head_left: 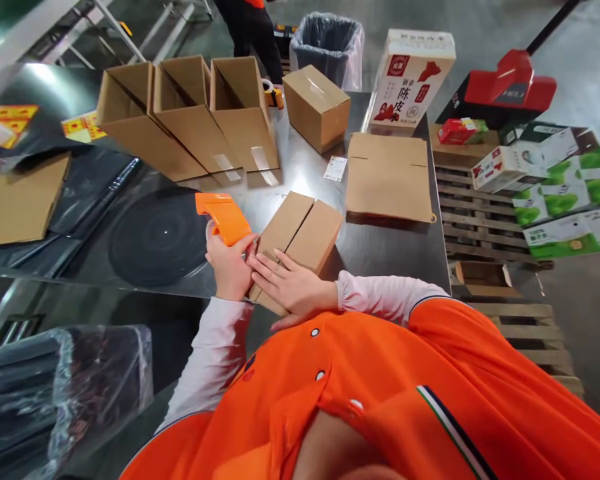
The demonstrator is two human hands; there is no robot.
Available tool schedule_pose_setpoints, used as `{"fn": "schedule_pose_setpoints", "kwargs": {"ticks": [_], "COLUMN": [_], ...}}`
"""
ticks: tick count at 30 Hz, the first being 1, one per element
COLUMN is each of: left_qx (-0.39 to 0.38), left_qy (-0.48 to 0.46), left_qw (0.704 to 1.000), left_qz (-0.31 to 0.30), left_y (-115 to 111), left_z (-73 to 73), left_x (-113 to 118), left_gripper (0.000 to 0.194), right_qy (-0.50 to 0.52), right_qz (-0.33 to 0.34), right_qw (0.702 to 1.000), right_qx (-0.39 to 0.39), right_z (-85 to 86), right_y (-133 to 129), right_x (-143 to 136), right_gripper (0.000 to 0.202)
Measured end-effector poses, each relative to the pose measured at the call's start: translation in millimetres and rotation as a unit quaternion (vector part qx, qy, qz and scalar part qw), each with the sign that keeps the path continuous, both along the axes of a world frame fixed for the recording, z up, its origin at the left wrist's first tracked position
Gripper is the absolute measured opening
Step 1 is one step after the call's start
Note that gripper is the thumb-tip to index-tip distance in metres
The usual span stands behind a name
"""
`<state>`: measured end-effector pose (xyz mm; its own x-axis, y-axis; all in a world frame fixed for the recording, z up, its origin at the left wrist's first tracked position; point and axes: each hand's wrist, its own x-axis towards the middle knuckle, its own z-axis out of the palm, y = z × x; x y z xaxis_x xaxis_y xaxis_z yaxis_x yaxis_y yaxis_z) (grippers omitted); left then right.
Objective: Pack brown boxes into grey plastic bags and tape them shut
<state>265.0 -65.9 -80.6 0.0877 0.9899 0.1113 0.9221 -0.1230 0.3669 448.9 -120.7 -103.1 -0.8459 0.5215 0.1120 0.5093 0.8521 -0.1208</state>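
Note:
A small brown cardboard box [307, 230] lies before me at the table's near edge, its two top flaps meeting along a dark seam. My left hand [231, 263] is wrapped round an orange tape dispenser [230, 217] at the box's left side. Across the near part of the box top, my right hand [295, 283] lies flat with its fingers stretched out toward the left hand. The tape's end and the box's left face are hidden by my hands.
Several open cardboard boxes [240, 123] stand at the back left, beside a closed box [320, 107]. Flattened cardboard [387, 177] and a tall printed carton [410, 83] are on the right. A round black turntable [155, 237] lies left. Another person [247, 30] stands beyond the table.

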Motion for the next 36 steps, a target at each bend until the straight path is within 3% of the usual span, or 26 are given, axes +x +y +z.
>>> {"fn": "schedule_pose_setpoints", "kwargs": {"ticks": [5, 10, 14, 19, 22, 29, 32, 34, 36], "left_qx": [-0.034, 0.004, 0.001, 0.014, 0.046, 0.03, 0.03, 0.041, 0.038], "left_qy": [-0.001, 0.005, 0.04, 0.005, -0.004, 0.038, 0.061, 0.071, 0.063], "left_qw": [0.999, 1.0, 0.997, 0.993, 0.991, 0.99, 0.988, 0.992, 0.997], "left_qz": [0.024, 0.013, 0.07, 0.12, 0.128, 0.131, 0.141, 0.1, 0.013], "left_y": [2.5, -9.4, -29.6, -30.8, -24.2, -16.2, -3.0, 16.1, 45.8], "left_z": [3.5, -4.3, -17.6, -32.0, -33.8, -33.8, -12.5, 19.0, 59.5], "left_x": [2.7, -26.3, -40.9, -29.3, -23.4, -21.1, -20.4, -11.4, 11.1], "left_gripper": [0.047, 0.05, 0.053, 0.057, 0.052, 0.043, 0.056, 0.083, 0.114], "right_qy": [0.015, 0.048, 0.059, 0.006, -0.004, -0.023, -0.034, -0.037, -0.028], "right_qz": [-0.006, -0.018, -0.011, 0.019, 0.022, 0.055, 0.071, 0.078, 0.073], "right_qw": [1.0, 0.998, 0.998, 1.0, 1.0, 0.997, 0.992, 0.988, 0.987], "right_qx": [-0.01, -0.02, -0.009, -0.011, -0.002, -0.048, -0.098, -0.127, -0.14], "right_z": [-3.1, -8.6, -8.1, 0.0, 1.8, 9.7, 17.2, 20.5, 19.8], "right_y": [-4.8, -4.7, -3.1, 3.2, 5.3, 15.7, 23.5, 26.7, 27.4], "right_x": [-3.9, -3.4, -3.7, -1.2, -2.0, 1.8, 5.4, 5.7, 2.5], "right_gripper": [0.097, 0.088, 0.072, 0.075, 0.072, 0.062, 0.064, 0.068, 0.068]}}
